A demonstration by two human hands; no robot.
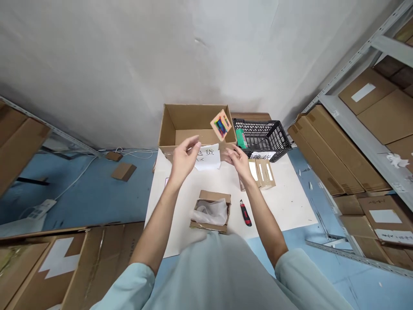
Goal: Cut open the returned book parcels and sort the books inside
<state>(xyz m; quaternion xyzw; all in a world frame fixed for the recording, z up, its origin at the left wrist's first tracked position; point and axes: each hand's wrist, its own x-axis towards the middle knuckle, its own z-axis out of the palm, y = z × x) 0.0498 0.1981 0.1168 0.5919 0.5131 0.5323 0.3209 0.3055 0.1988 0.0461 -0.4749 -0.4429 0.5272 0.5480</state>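
A small flat orange box with a multicoloured picture (221,125) appears tilted in front of the large open carton (189,137), with neither hand touching it. My left hand (186,156) is raised near the carton's front side, fingers curved and thumb apart, holding nothing. Below and right of the colourful box, my right hand (238,158) has its fingers apart and holds nothing. Closer to my body lies a small opened cardboard box (214,196) with white wrapping (211,212) in it. To its right is a red and black box cutter (245,214).
A black plastic crate (266,132) with a green box (241,138) inside stands right of the carton. Several small labelled boxes (265,173) sit on the white table (290,202). Paper signs (207,158) hang in front. Shelves with cartons (374,92) line the right.
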